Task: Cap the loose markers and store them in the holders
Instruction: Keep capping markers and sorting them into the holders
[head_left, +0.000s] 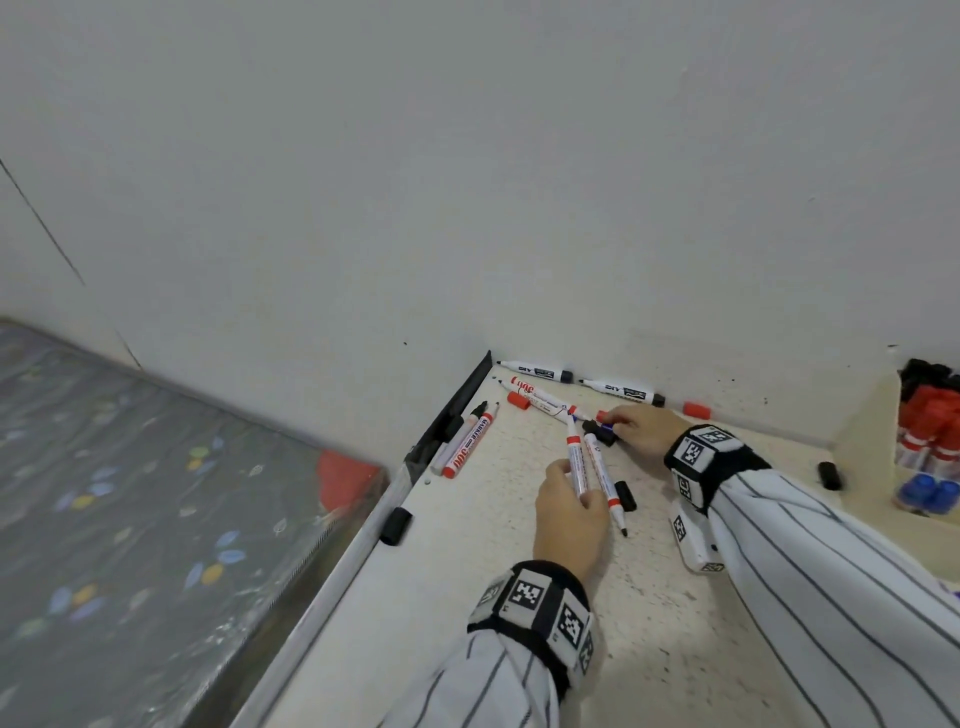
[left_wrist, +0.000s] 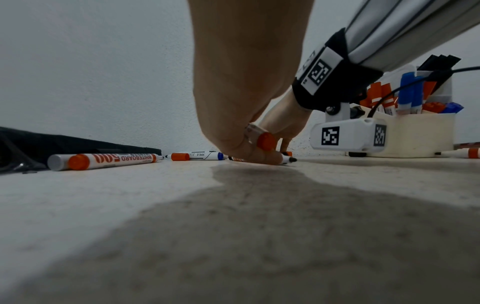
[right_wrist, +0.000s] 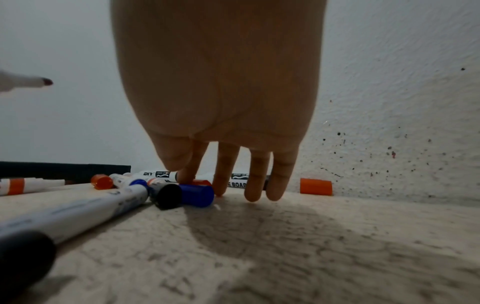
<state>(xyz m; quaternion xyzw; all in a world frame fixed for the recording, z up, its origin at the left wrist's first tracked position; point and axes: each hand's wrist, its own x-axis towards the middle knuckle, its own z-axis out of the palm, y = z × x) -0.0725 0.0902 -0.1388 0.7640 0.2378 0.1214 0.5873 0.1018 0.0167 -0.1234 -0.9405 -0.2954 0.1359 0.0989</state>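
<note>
Head view: the left hand (head_left: 569, 512) grips a red-banded marker (head_left: 575, 462) above the desk (head_left: 519, 597); the right hand (head_left: 641, 428) reaches a red cap (head_left: 602, 416), holder (head_left: 878, 415) far right.

Left wrist view: a "WHITEBOARD 500" marker (left_wrist: 111, 160) lies apart.

Right wrist view: straight fingers (right_wrist: 226, 170) touch down beside the blue cap (right_wrist: 196, 194); "DIY" marker (right_wrist: 158, 174) behind.

A left hand (head_left: 569, 514) grips a red-banded marker (head_left: 575, 460) above a speckled tabletop (head_left: 649, 623). The right hand (head_left: 636, 427) touches loose caps (head_left: 602, 423) near the back edge. Capped markers stand in a holder (head_left: 862, 441) at the right edge.
</note>
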